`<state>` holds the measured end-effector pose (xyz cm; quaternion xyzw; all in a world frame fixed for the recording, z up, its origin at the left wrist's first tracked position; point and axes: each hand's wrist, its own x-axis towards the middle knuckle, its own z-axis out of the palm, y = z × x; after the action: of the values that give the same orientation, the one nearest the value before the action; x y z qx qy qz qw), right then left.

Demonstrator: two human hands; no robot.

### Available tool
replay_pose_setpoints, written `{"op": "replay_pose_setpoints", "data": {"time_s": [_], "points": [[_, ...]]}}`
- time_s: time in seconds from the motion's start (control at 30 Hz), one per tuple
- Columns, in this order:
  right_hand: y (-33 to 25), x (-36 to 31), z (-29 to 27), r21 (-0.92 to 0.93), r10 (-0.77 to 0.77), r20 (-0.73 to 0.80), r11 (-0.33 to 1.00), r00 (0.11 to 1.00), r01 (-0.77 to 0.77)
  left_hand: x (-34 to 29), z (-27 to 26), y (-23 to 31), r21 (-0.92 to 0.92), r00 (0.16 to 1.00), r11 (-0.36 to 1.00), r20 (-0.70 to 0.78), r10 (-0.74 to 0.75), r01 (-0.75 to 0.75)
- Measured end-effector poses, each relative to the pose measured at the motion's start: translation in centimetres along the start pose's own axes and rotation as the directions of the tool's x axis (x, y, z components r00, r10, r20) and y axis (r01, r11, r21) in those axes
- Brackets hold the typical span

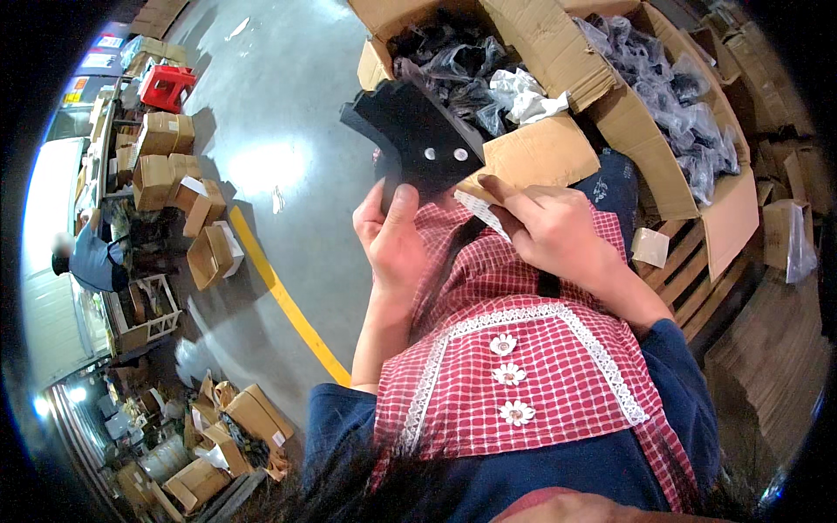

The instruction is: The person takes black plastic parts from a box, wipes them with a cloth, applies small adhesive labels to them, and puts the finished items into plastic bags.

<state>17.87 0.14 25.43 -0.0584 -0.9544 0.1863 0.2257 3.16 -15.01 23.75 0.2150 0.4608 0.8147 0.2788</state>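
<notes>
My left hand is closed on a black curved part. It looks like a plate or bracket, with a wavy edge and two round holes that show light. Thumb and fingers pinch its lower end. To the right, my right hand pinches a small white sheet with rows of markings, perhaps a sheet of labels. The sheet is close to the part's lower right corner. Whether the two touch I cannot tell.
An open carton of dark bagged pieces stands ahead, its flap beside my right hand. Another carton holds clear-bagged pieces, near a wooden pallet. A yellow floor line, boxes, a red stool and a person are leftward.
</notes>
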Motion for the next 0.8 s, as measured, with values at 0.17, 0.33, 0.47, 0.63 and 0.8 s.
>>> {"op": "replay_pose_setpoints", "data": {"time_s": [0.17, 0.33, 0.47, 0.63, 0.8], "points": [[1.3, 0.0, -0.7, -0.192, -0.177, 0.025, 0.965, 0.984, 0.178, -0.5, -0.5, 1.2, -0.019, 0.972, 0.973, 0.035, -0.231, 0.232], [0.0, -3.1, -1.0, 0.222, -0.231, 0.344, 0.962, 0.910, 0.160, -2.1, -2.6, 1.5, -0.239, 0.940, 0.917, -0.043, -0.338, 0.319], [1.4, -3.7, 0.6, 0.550, -0.238, 0.624, 0.811, 0.744, -0.202, -3.1, -4.4, 2.0, -0.143, 0.955, 0.947, -0.028, -0.296, 0.289], [3.5, -2.7, 2.1, 0.470, -0.197, 0.791, 0.803, 0.579, -0.368, -3.7, -4.1, 0.8, -0.176, 0.939, 0.940, -0.131, -0.317, 0.293], [3.2, -1.3, 1.3, 0.284, -0.018, 0.875, 0.829, 0.484, -0.483, -3.5, -3.8, 0.1, -0.112, 0.958, 0.961, -0.115, -0.264, 0.251]]}}
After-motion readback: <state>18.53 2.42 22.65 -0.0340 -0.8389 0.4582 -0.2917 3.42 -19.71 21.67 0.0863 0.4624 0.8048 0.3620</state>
